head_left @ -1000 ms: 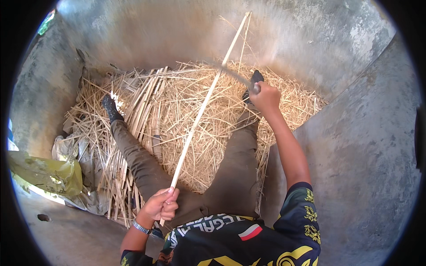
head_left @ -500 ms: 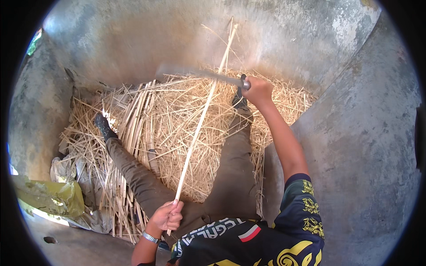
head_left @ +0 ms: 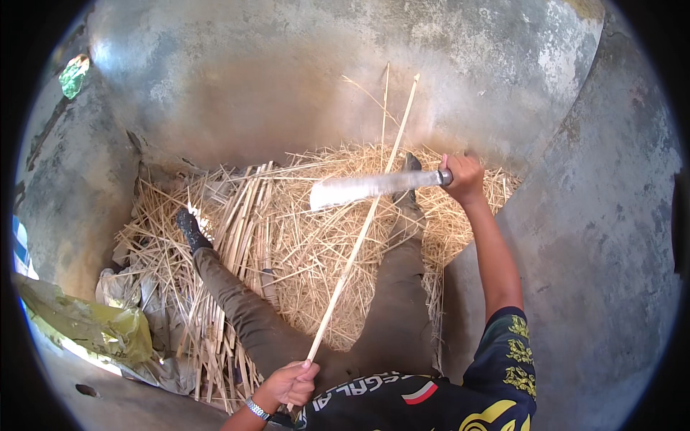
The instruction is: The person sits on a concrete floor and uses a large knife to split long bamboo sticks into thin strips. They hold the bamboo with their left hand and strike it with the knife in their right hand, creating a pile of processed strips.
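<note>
My left hand [head_left: 290,385] is closed round the near end of a long, thin bamboo strip [head_left: 345,276], close to my lap. The pale strip slants away between my legs, its far tip raised in front of the wall. My right hand [head_left: 466,177] grips the handle of a machete [head_left: 359,189]. Its broad blade, slightly blurred, points left and lies across the upper part of the strip. Whether the edge touches the strip, I cannot tell.
Straw-like shavings [head_left: 309,237] cover the floor around my outstretched legs [head_left: 395,302]. Split strips [head_left: 241,223] lie in a bundle beside my left leg. Grey concrete walls [head_left: 287,86] stand ahead and at both sides. A yellowish plastic sheet [head_left: 108,327] is at lower left.
The machete has come down along the strip toward me, and its blade tip now points slightly lower than the handle. My left hand still holds the strip. The whole view has shifted a little.
</note>
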The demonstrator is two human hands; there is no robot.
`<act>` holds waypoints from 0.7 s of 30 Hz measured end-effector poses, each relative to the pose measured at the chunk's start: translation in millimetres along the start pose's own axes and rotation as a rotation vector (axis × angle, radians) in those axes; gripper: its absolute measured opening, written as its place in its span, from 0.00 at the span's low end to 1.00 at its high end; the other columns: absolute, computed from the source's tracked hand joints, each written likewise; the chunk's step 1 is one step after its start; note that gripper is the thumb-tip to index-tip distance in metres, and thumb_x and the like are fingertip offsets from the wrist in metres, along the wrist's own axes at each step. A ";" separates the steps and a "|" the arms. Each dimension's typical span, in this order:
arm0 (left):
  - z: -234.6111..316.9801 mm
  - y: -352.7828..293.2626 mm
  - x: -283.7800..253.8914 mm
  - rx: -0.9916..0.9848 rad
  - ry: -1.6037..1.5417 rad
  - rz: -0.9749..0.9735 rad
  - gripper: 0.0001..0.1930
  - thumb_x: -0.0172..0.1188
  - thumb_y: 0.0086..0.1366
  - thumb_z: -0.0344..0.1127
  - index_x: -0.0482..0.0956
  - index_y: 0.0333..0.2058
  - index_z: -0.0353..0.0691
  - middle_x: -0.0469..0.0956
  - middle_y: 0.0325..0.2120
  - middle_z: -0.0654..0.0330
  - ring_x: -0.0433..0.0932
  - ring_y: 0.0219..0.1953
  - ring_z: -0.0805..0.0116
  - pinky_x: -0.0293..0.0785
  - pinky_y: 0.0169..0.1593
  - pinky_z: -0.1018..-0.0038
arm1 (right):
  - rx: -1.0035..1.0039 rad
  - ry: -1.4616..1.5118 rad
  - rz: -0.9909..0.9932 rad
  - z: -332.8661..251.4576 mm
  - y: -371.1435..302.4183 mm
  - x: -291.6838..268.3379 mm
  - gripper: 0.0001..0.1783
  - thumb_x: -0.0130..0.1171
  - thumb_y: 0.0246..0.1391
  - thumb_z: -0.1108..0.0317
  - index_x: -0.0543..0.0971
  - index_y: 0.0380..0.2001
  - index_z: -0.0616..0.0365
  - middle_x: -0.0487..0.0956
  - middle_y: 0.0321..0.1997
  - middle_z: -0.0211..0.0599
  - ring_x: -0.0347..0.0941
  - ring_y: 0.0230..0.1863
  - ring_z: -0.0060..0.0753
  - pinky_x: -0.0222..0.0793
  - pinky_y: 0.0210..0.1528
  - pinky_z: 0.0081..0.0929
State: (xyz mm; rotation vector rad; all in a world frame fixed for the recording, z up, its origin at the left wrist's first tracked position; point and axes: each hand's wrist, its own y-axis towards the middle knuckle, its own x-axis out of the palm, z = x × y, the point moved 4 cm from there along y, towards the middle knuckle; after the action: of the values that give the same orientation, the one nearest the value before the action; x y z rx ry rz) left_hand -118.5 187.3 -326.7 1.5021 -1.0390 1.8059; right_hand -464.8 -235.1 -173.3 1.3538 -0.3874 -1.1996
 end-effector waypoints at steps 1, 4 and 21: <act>-4.2 -2.2 2.3 0.002 -0.035 -0.029 0.20 0.41 0.80 0.51 0.60 0.28 0.48 0.50 0.12 0.73 0.45 0.10 0.84 0.40 0.12 0.81 | 0.076 -0.029 -0.063 19.6 -1.9 9.6 0.14 0.58 0.58 0.64 0.78 0.18 0.53 0.79 0.19 0.39 0.77 0.21 0.43 0.72 0.26 0.39; -22.0 -4.8 17.2 0.008 -0.045 -0.055 0.21 0.40 0.80 0.51 0.60 0.28 0.47 0.49 0.12 0.73 0.44 0.10 0.84 0.40 0.12 0.81 | 0.460 -0.196 -0.250 79.2 -10.8 28.8 0.14 0.58 0.57 0.60 0.80 0.21 0.55 0.81 0.21 0.42 0.79 0.23 0.47 0.73 0.27 0.42; -8.1 -9.8 12.8 -0.145 0.342 -0.046 0.21 0.41 0.80 0.50 0.66 0.30 0.41 0.55 0.17 0.72 0.54 0.18 0.81 0.53 0.20 0.80 | 0.618 0.151 -0.117 -31.4 27.5 -10.2 0.11 0.65 0.54 0.58 0.84 0.26 0.53 0.77 0.17 0.42 0.76 0.19 0.46 0.69 0.24 0.39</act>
State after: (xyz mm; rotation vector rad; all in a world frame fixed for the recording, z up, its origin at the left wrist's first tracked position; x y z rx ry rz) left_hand -117.5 198.7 -312.7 1.0755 -0.9330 1.8310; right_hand -431.8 -216.2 -153.2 2.0081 -0.6084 -1.1040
